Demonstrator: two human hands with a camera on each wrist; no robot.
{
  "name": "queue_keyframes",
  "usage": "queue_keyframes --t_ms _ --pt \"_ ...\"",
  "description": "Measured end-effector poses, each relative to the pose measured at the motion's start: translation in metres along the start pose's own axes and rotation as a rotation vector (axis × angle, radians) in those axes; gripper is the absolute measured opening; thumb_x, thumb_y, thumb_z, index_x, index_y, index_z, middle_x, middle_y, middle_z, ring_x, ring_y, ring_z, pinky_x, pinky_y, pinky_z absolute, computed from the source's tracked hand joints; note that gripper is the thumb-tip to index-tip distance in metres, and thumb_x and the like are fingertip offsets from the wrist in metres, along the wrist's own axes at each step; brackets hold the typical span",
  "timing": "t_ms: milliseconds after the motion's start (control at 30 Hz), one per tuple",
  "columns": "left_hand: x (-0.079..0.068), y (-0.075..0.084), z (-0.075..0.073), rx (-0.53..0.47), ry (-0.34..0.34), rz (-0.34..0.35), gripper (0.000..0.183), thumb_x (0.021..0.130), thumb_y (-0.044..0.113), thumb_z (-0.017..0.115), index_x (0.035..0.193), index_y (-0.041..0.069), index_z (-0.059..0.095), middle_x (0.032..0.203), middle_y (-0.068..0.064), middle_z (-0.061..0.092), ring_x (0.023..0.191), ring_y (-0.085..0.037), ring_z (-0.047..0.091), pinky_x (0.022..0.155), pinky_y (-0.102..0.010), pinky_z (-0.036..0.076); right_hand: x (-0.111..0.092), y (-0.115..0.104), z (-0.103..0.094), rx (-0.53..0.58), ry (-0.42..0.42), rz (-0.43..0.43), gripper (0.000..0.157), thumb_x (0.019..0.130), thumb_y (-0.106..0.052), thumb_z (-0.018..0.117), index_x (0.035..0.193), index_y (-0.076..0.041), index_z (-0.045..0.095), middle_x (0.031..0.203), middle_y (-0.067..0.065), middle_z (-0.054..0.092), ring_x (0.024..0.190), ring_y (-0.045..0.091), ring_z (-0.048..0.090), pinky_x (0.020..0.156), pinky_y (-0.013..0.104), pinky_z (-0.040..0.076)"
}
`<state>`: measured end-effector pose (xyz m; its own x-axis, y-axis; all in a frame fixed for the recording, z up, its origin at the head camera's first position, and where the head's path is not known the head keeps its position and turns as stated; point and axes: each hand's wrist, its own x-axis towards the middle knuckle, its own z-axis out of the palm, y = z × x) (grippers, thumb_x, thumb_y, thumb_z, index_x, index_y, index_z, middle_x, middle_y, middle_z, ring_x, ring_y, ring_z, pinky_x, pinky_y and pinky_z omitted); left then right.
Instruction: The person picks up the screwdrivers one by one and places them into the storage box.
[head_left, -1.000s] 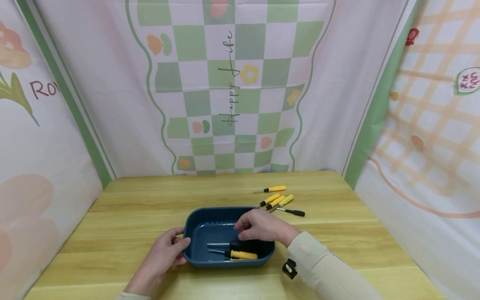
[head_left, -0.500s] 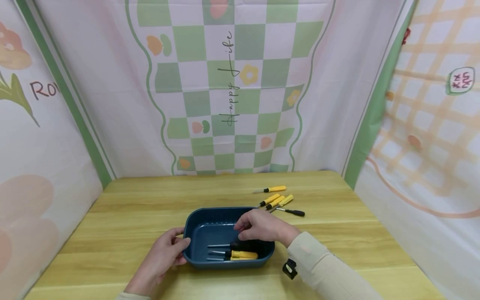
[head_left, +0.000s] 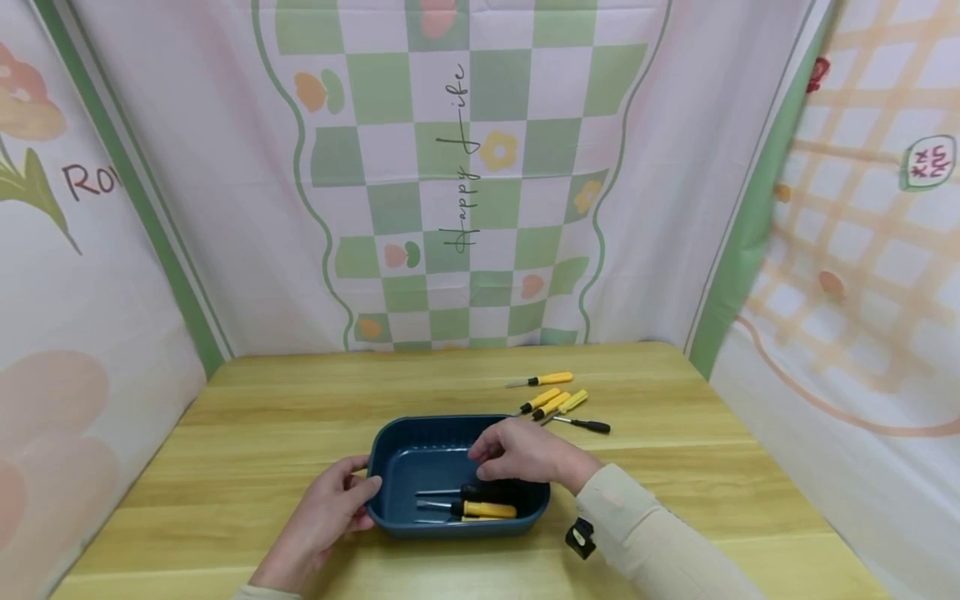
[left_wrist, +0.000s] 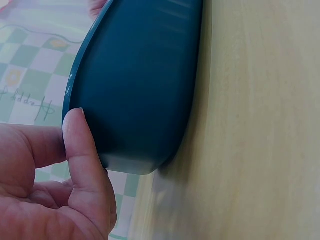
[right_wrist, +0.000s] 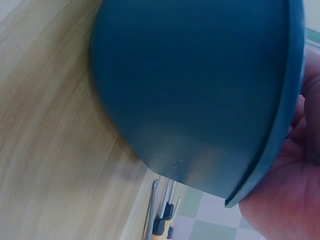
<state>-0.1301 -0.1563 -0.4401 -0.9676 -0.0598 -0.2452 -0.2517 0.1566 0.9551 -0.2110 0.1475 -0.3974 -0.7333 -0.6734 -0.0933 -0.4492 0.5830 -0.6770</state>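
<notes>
A dark blue plastic bin (head_left: 420,532) sits at the front of the table. My left hand (head_left: 335,506) grips its left rim, with the thumb (left_wrist: 82,137) on one side of the wall. Above the bin's right half, my right hand (head_left: 525,451) hangs with loosely curved fingers; nothing shows between fingertips and thumb. Inside, below that hand, lie a black-handled screwdriver (head_left: 474,492) and a yellow-and-black screwdriver (head_left: 487,509). Another yellow-handled screwdriver (head_left: 480,518) lies along the front wall, mostly hidden. The right wrist view has the right hand (right_wrist: 287,195) beyond the bin's rim.
Behind the bin at right, several yellow-handled screwdrivers (head_left: 551,404) lie close together beside a black-handled screwdriver (head_left: 591,426). One yellow screwdriver (head_left: 553,378) lies farther back. Patterned cloth (head_left: 491,200) hangs behind the wooden table (head_left: 285,400). A small black object (head_left: 580,537) shows below the right sleeve.
The screwdrivers in the bin have shifted slightly, and the frontmost one's shaft now shows more along the front wall. Both hands stay where they were.
</notes>
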Motion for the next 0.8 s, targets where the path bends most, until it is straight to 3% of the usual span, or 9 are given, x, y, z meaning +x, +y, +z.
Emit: queue_keyframes --t_ms 500,800 --pt "-0.001 0.0 0.0 -0.009 0.003 0.007 0.044 0.104 0.012 0.061 0.145 -0.002 0.053 0.103 -0.014 0.057 0.071 -0.021 0.061 0.06 -0.03 0.061 -0.001 -0.003 -0.007 0.053 0.002 -0.013 0.036 0.096 -0.02 0.076 0.127 -0.003 0.071 0.119 0.012 0.075 0.103 0.016 0.07 0.09 0.037 0.061" --pt "0.0 0.0 -0.001 -0.001 -0.006 0.003 0.045 0.105 0.012 0.061 0.147 -0.001 0.052 0.105 -0.015 0.057 0.073 -0.021 0.061 0.061 -0.03 0.061 -0.003 -0.004 -0.011 0.047 0.04 0.023 0.037 0.097 -0.023 0.074 0.131 -0.009 0.07 0.127 0.007 0.072 0.113 0.018 0.068 0.098 0.041 0.059"
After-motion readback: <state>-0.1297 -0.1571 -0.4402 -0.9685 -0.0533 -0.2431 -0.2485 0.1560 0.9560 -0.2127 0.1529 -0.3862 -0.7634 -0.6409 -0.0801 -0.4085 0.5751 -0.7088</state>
